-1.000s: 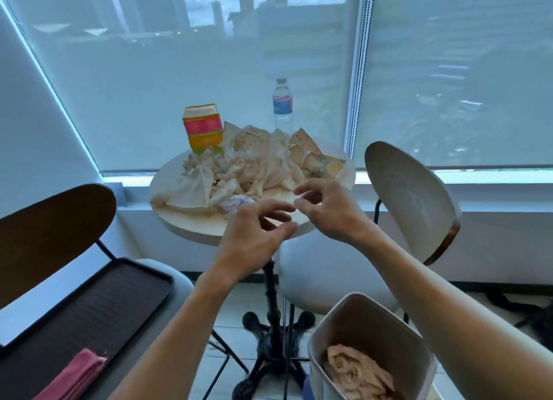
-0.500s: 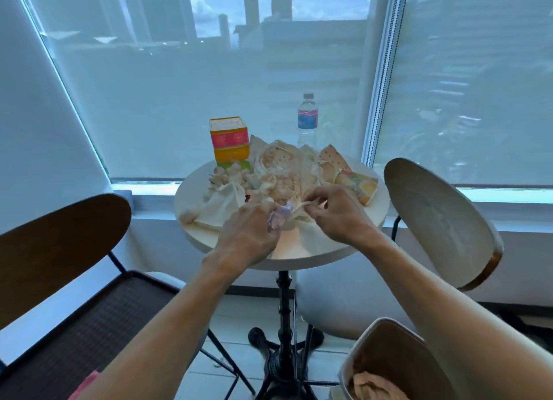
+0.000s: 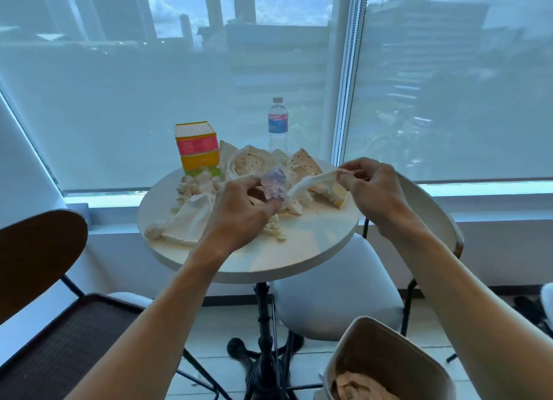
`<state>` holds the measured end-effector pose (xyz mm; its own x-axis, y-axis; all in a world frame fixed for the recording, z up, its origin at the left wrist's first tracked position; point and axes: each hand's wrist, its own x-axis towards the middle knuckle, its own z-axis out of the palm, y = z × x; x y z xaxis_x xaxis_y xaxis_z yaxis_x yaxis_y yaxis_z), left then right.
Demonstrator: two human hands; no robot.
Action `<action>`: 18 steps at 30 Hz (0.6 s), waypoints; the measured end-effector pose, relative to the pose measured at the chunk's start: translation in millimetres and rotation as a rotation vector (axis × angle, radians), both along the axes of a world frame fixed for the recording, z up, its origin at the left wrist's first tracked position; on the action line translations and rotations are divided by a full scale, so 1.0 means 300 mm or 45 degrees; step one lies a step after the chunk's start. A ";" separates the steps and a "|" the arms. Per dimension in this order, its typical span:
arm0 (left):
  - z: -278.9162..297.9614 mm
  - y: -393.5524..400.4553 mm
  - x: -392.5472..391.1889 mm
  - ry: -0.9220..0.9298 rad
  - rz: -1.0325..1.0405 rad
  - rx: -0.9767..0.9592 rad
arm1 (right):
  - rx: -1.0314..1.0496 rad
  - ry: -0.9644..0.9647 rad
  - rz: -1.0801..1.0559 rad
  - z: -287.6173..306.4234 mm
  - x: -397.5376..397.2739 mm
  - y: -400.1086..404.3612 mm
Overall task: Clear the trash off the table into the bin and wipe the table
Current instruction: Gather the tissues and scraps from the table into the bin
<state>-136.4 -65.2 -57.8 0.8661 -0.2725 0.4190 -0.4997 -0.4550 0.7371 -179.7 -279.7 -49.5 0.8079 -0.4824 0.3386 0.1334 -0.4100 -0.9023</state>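
A round white table (image 3: 299, 250) carries a heap of crumpled tissues and wrappers (image 3: 257, 163). My left hand (image 3: 239, 211) pinches a crumpled pale purple paper (image 3: 273, 183) just above the table's middle. My right hand (image 3: 371, 187) grips one end of a twisted white tissue (image 3: 311, 183) that stretches down to the heap. A flat white napkin (image 3: 188, 220) lies at the table's left. The beige bin (image 3: 383, 357) stands on the floor at lower right with crumpled paper inside.
A stacked pink, yellow and green box (image 3: 199, 147) and a water bottle (image 3: 278, 124) stand at the table's far side by the window. A white chair (image 3: 338, 289) is at the right, a dark-seated wooden chair (image 3: 45, 325) at the left.
Both hands reached the heap and took hold of trash: the left lifted the purple paper, the right pulled a white tissue up and to the right. The camera came closer.
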 end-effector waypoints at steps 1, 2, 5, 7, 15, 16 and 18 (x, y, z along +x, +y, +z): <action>0.000 -0.005 -0.001 0.004 -0.014 -0.012 | 0.056 0.006 -0.011 -0.004 -0.010 -0.019; 0.000 -0.012 -0.005 0.013 -0.028 -0.020 | 0.111 0.009 -0.015 -0.008 -0.023 -0.034; -0.010 -0.044 -0.021 0.039 -0.078 -0.043 | 0.199 0.032 -0.046 -0.034 -0.067 -0.084; -0.019 -0.073 -0.039 0.051 -0.130 -0.056 | 0.203 0.065 -0.059 -0.054 -0.108 -0.117; -0.060 -0.203 -0.127 0.133 -0.287 -0.070 | 0.203 0.248 -0.044 -0.192 -0.225 -0.250; -0.061 -0.219 -0.144 0.124 -0.298 -0.058 | 0.186 0.278 -0.030 -0.213 -0.239 -0.261; -0.068 -0.248 -0.172 0.139 -0.326 -0.047 | 0.152 0.353 0.002 -0.257 -0.266 -0.279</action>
<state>-187.9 -139.5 -78.1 0.8116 -0.4745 0.3409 -0.5119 -0.2964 0.8063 -259.3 -363.4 -126.7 0.8625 -0.5039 0.0462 -0.1239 -0.2988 -0.9462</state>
